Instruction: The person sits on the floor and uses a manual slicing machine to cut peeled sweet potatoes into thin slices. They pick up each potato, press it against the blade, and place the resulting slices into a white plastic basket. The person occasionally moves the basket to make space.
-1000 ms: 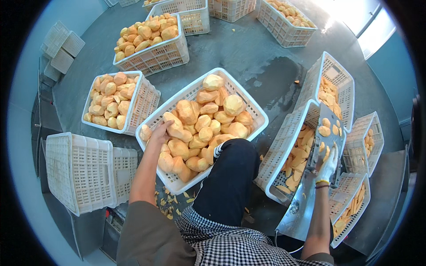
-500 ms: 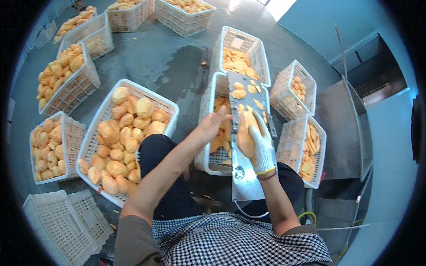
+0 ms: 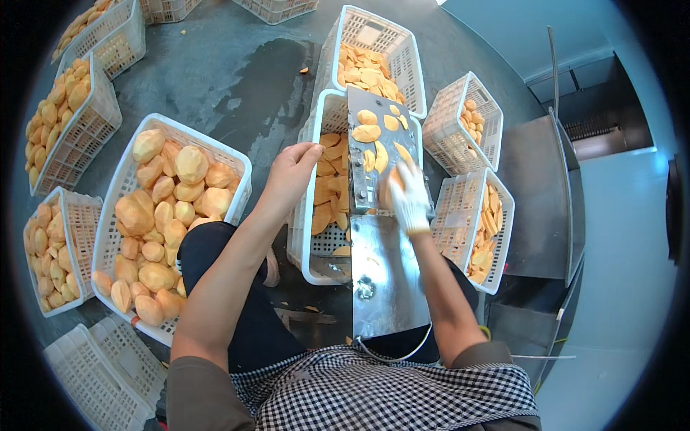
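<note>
My right hand, in a white knitted glove, grips a peeled sweet potato, pressing it on the metal slicing board. The hand covers most of the sweet potato. Pale orange slices lie on the board's far part. The board rests over a white crate with more slices inside. Bare, my left hand hovers by that crate's left rim, fingers curled together, with nothing visible in them.
To my left stands a white crate of whole peeled sweet potatoes; more filled crates line the left side. Beyond the board is a crate of slices. Two crates stand right, beside a metal cabinet. Stacked crates sit at lower left.
My right hand has brought the sweet potato down onto the slicing board. My left hand has drawn left, away from the board, and its fingers have curled in. The whole view has shifted.
</note>
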### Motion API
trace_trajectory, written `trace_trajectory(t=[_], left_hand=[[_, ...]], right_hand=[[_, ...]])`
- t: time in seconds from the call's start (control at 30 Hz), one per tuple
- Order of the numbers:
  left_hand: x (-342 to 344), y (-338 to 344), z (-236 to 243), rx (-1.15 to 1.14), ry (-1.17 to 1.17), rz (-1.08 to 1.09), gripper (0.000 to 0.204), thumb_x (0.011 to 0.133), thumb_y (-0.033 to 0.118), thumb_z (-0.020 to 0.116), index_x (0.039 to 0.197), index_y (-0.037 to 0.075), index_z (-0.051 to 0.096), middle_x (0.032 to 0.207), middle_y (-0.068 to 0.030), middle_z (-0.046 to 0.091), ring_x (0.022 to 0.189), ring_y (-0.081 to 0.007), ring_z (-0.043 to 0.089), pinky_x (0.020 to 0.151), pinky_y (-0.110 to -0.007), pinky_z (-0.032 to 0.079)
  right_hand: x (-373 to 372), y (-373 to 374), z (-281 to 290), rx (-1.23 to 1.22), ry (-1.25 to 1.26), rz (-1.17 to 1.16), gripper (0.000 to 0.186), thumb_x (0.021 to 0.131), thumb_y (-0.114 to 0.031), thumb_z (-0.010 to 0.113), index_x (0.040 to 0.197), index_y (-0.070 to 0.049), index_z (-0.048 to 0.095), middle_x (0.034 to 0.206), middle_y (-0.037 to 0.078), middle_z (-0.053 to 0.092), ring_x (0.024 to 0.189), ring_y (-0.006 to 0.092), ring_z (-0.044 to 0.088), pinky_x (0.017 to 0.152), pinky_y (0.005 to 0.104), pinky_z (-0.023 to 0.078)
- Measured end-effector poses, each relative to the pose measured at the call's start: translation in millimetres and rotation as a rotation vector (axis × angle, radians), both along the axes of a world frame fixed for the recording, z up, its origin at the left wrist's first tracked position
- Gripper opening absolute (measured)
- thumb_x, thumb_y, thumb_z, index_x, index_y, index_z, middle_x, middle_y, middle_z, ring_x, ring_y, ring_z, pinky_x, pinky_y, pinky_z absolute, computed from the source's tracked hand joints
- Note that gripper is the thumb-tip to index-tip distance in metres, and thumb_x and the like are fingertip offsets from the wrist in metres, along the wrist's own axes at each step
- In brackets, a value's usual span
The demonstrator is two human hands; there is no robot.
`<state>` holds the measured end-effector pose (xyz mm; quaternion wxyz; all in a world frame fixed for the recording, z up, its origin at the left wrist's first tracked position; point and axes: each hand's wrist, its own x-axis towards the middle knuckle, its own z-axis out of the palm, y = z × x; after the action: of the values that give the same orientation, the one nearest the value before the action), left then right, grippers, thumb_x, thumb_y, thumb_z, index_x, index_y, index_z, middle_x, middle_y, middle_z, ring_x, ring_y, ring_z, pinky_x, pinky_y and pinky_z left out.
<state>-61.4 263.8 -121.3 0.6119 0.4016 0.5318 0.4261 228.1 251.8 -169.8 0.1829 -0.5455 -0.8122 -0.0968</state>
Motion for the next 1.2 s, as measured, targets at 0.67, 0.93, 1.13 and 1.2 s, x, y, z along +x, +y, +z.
trace_trajectory(t=[0.67,0.93,1.13,1.2], left_hand=[[17,-9,18,-0.002,-0.116,-0.198,0.032,0.099,0.030,0.049,0.112,0.005,0.065,0.106,-0.0030,0.063,0.099,-0.0125,0.054,0.087,-0.029,0.042],[-1,3,9,-0.005,-0.111,-0.057,0.030,0.099,0.030,0.049,0.111,0.009,0.067,0.107,-0.0002,0.063,0.100,-0.0116,0.052,0.085,-0.027,0.042],[1,-7,17,-0.008,-0.154,-0.108,0.032,0.099,0.031,0.049,0.110,0.006,0.066,0.106,-0.0008,0.064,0.098,-0.0108,0.054,0.084,-0.027,0.043],[12,-5,13,-0.012,-0.211,-0.145,0.032,0.099,0.031,0.049,0.110,0.006,0.066,0.105,-0.0007,0.064,0.097,-0.0108,0.055,0.084,-0.028,0.043]], right_hand=[[-14,-86,25,-0.195,-0.397,-0.106,0.048,0.091,-0.020,0.049,0.132,0.004,0.046,0.142,0.028,0.040,0.128,0.0471,0.041,0.106,0.0535,0.033],[12,-28,-7,-0.011,-0.340,-0.026,0.036,0.094,-0.015,0.048,0.122,0.007,0.051,0.137,0.025,0.046,0.127,0.0439,0.044,0.103,0.0529,0.037],[-20,-62,8,-0.106,-0.206,-0.118,0.031,0.090,-0.017,0.053,0.115,0.002,0.055,0.128,0.021,0.052,0.122,0.0371,0.048,0.101,0.0459,0.039],[-10,-37,-5,-0.074,-0.243,-0.185,0.031,0.091,-0.019,0.051,0.115,0.000,0.056,0.124,0.019,0.053,0.117,0.0355,0.050,0.098,0.0449,0.040]])
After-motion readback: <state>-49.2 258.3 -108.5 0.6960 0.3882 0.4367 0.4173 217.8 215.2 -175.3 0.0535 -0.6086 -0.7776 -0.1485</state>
